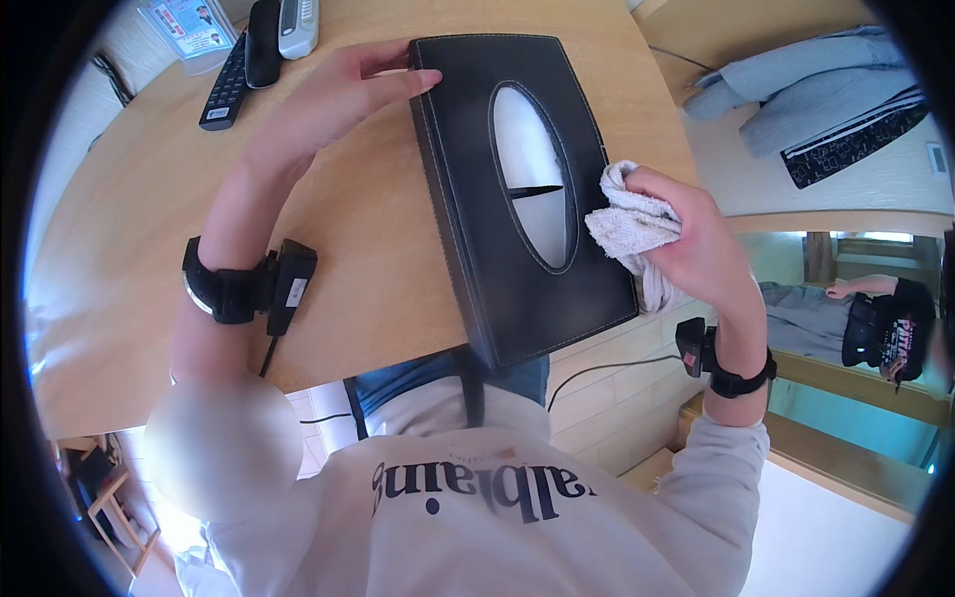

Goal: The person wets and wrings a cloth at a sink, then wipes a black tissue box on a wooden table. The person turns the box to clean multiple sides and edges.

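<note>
A black leather-look tissue box cover with pale stitching lies at the table's near edge. Its near end juts out above my lap. Through the oval opening in its top, white tissue shows. My left hand grips the box at its far left corner, thumb on the top face and the other fingers mostly hidden behind the edge. A crumpled pale terry cloth is bunched in my right hand, against the right side of the box. Part of the cloth hangs below that hand.
On the wooden table, a black remote control, a dark elongated case and a white remote lie at the far left, near a clear stand. Folded clothes rest at right, above a mirror. Cables trail from both wrist devices.
</note>
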The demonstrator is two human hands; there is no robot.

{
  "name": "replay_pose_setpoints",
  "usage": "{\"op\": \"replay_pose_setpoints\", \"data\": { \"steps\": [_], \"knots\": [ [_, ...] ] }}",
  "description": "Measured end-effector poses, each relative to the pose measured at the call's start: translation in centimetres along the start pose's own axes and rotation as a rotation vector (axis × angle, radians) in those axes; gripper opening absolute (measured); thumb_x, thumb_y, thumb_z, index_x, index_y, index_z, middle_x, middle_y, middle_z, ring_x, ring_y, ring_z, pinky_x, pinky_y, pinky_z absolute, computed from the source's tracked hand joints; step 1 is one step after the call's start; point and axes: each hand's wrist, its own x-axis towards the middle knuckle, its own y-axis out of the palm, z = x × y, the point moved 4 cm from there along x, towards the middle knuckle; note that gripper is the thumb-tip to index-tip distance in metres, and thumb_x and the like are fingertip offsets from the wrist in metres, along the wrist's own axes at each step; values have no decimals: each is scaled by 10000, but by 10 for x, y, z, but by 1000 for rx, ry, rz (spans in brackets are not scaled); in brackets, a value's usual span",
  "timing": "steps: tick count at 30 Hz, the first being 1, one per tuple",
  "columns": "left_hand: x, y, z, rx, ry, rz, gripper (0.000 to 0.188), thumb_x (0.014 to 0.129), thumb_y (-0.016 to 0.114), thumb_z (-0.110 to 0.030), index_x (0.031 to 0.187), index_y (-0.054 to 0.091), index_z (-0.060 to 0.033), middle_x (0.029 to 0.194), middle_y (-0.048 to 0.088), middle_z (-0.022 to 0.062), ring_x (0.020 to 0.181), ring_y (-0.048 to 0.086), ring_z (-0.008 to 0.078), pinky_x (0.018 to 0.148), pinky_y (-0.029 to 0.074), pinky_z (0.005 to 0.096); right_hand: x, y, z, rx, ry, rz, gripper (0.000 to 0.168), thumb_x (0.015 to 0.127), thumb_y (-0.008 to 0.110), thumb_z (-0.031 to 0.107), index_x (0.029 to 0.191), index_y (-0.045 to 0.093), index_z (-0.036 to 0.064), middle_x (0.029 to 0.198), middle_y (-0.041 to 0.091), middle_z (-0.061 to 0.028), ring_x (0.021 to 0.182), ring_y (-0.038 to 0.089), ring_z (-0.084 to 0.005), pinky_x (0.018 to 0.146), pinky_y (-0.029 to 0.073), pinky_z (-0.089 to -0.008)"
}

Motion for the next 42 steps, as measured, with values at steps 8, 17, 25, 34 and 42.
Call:
{"op": "replay_pose_setpoints", "data": {
  "steps": [8, 17, 25, 34, 42],
  "knots": [
    [1, 3, 0, -23, 41, 16, 662, 818, 632, -427, 1273, 489, 32, 1306, 491, 141, 1234, 429, 212, 1041, 278, 296, 25, -4, -7, 2, -46, -156, 429, 691, 647, 12, 1113, 578, 42, 966, 647, -143, 860, 631, -259, 766, 467, -299],
    [2, 1, 2, -63, 6, -12, 692, 794, 654, -423, 1282, 478, 36, 1288, 512, 136, 1229, 438, 200, 1044, 276, 291, -23, -18, -41, 231, -123, 149, 411, 710, 707, 67, 1090, 560, 15, 1088, 597, -91, 918, 601, -195, 820, 464, -276],
    [3, 2, 0, -36, -20, 7, 674, 815, 634, -410, 1292, 466, 35, 1288, 516, 116, 1219, 441, 174, 1037, 282, 285, -18, -27, -51, 393, -71, 29, 359, 711, 643, 94, 1049, 584, -13, 1022, 598, -93, 908, 591, -165, 775, 478, -285],
    [1, 4, 3, -49, 81, -115, 403, 836, 624, -321, 1131, 626, -45, 1057, 634, 28, 1025, 534, 117, 945, 344, 258, 13, -5, -19, 209, 392, 107, 210, 690, 652, 175, 806, 653, 0, 693, 620, -43, 656, 573, -113, 630, 447, -256],
    [-2, 4, 2, -68, 58, -120, 395, 833, 627, -323, 1116, 633, -48, 1040, 636, 35, 1006, 539, 125, 938, 346, 262, 3, -8, -24, 132, 467, 196, 229, 672, 643, 212, 736, 638, -8, 639, 586, -35, 609, 539, -94, 582, 431, -257]
  ]
}}
